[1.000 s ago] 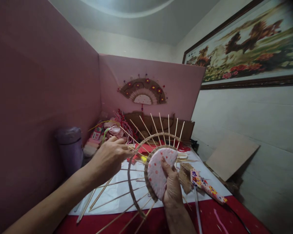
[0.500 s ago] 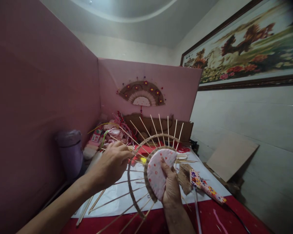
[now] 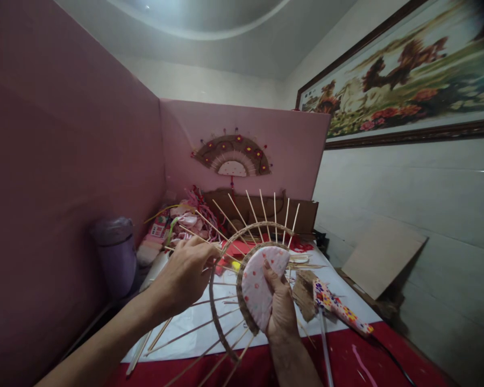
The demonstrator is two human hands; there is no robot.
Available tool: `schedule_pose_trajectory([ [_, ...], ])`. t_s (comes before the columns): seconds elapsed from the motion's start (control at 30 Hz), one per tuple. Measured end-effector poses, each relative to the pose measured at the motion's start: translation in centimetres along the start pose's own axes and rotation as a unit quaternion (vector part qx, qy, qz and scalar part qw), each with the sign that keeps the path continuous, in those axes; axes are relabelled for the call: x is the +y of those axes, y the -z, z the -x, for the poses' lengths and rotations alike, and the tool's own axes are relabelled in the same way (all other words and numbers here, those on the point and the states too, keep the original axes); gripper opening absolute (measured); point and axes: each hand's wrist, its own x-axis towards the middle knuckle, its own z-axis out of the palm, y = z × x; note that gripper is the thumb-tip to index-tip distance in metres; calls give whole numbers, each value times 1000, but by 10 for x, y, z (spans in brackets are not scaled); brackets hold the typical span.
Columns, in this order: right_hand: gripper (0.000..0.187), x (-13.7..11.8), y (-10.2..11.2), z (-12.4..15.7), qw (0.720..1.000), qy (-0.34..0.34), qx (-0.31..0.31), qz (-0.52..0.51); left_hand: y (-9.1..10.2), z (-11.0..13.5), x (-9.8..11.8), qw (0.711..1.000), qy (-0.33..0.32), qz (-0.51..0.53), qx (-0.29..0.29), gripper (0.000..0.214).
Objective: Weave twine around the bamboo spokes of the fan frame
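My right hand [image 3: 283,309] grips a half-made fan by its half-round padded cloth base [image 3: 262,287], pale pink with small red and orange dots, thumb on its face. A band of brown woven cord [image 3: 244,301] borders the base's curve, and several thin wooden sticks [image 3: 275,209] spread outward from it. Farther out, a brown braided cord [image 3: 214,309] arcs across the sticks. My left hand [image 3: 189,271] pinches this outer cord at the fan's left side, fingers closed; its fingertips partly hide the cord and a stick there.
A flower-patterned glue gun [image 3: 341,309] with a clear glue stick lies at right beside burlap scraps [image 3: 304,295]. Loose sticks [image 3: 306,263] and pink ribbons [image 3: 189,217] lie behind. A finished fan [image 3: 234,156] hangs on the pink panel. A purple bin [image 3: 115,258] stands at left.
The view has shifted slightly. My left hand stays on the outer cord, its fingers a little lower along it. My right hand keeps its hold on the base.
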Motion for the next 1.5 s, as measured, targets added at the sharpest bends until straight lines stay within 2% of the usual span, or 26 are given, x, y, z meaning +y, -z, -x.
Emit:
schedule_pose_trajectory([
  [0.17,49,0,1,0,1000,2,-2,7,-2,1,0,1000,8,-11,9,11],
  [0.4,45,4,3,-3,1000,-2,-10,1,-6,1,-3,999,44,-11,-7,15],
  [0.7,48,2,1,-1,1000,-2,-3,0,-6,2,-1,999,-8,-36,31,14],
  [0.9,46,3,3,-1,1000,6,1,3,-2,5,8,994,-31,-101,20,16],
  [1.07,41,5,5,-4,1000,3,-1,-1,0,8,14,974,-102,-201,25,22],
  [1.17,41,6,5,-4,1000,10,6,5,-1,11,14,956,-121,-265,44,24],
  [1.27,39,5,4,-4,1000,13,14,11,-1,12,14,941,-121,-305,86,20],
  [1.37,38,4,3,-3,1000,15,8,7,-1,14,16,938,-112,-307,116,17],
  [1.5,37,4,3,-4,1000,18,9,7,-5,18,20,957,-65,-268,86,14],
])
